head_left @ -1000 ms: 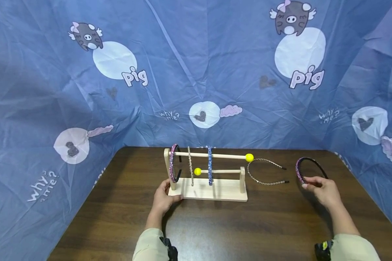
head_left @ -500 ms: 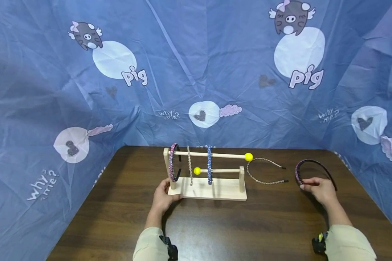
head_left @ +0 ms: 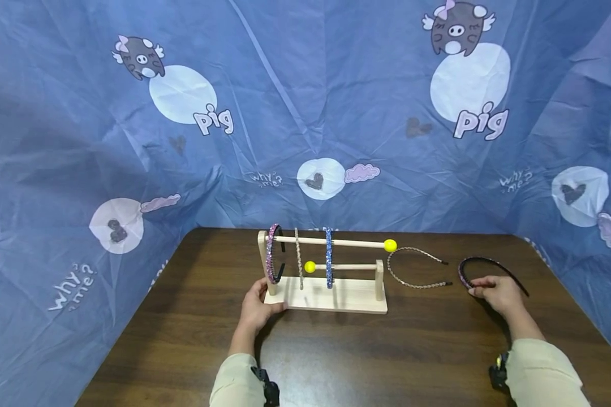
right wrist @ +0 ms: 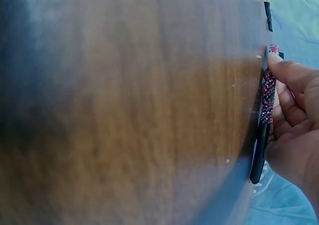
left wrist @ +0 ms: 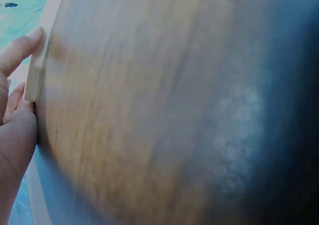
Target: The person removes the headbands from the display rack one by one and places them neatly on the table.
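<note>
My left hand (head_left: 254, 307) grips the left end of a pale wooden headband stand (head_left: 331, 304), thumb along the front edge of its base. On the stand's upper bar hang a pink glitter headband (head_left: 270, 254), a thin beaded headband (head_left: 299, 260) and a blue glitter headband (head_left: 328, 257). Over at the right, my right hand (head_left: 499, 295) pinches a black headband with pink glitter (right wrist: 267, 100) between thumb and fingers. That headband lies low and nearly flat by the tabletop; whether all of it touches the table I cannot tell.
Another thin beaded headband (head_left: 394, 274) lies on the brown wooden table (head_left: 366, 356), between the stand and my right hand. Yellow balls cap the upper bar (head_left: 356, 243) and the lower bar (head_left: 351, 267). A blue printed cloth (head_left: 265, 141) hangs around the table's back and sides.
The headband in my right hand has tipped from fairly upright to nearly flat, lower toward the table. My right hand has shifted slightly left. My left hand keeps its place on the stand.
</note>
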{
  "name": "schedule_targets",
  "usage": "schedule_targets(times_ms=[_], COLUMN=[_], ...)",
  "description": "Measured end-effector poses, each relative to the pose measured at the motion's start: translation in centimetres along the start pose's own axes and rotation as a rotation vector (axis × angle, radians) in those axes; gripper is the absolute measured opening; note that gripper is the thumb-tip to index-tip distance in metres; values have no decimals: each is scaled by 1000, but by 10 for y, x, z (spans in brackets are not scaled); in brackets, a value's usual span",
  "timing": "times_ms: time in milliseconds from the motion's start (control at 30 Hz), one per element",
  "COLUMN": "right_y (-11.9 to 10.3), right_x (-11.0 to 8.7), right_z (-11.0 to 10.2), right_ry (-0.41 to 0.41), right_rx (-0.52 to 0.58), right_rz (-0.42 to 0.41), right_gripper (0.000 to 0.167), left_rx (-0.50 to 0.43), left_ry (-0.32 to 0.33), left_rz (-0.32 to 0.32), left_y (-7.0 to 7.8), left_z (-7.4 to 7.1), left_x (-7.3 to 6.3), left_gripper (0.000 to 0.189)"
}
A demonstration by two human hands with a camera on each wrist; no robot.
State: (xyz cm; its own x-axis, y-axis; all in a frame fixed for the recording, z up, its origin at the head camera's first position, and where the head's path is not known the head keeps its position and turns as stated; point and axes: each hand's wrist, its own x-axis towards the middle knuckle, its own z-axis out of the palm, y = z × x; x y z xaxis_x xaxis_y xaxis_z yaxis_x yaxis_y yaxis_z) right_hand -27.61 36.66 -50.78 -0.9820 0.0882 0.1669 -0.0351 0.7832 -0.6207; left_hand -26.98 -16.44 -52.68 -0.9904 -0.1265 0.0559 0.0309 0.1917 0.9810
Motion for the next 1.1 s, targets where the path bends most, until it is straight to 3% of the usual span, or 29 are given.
schedule_targets(times_ms=[233,433,700,900,1100], right_y=[2,1,-17,-36,-49], right_x=[-1,-1,-19,-30,-30], right_z=[1,0,-4,-2,11], right_ry=[17,13,149,150,131], right_rx=[-4,44,260,336,410], right_rz=[-14,12,114,159,125], right_gripper=[23,29,41,48,52], left_rx=[-37,-16,-13,3,-2], left_ry=[-13,2,8,4,8], left_rz=[16,-1,5,11,13], left_y=[-1,-3,-4,-3,-2], left_z=[1,0,0,2,-1], left_x=[-1,0,1,-1,1], left_gripper=[78,77,76,76,75])
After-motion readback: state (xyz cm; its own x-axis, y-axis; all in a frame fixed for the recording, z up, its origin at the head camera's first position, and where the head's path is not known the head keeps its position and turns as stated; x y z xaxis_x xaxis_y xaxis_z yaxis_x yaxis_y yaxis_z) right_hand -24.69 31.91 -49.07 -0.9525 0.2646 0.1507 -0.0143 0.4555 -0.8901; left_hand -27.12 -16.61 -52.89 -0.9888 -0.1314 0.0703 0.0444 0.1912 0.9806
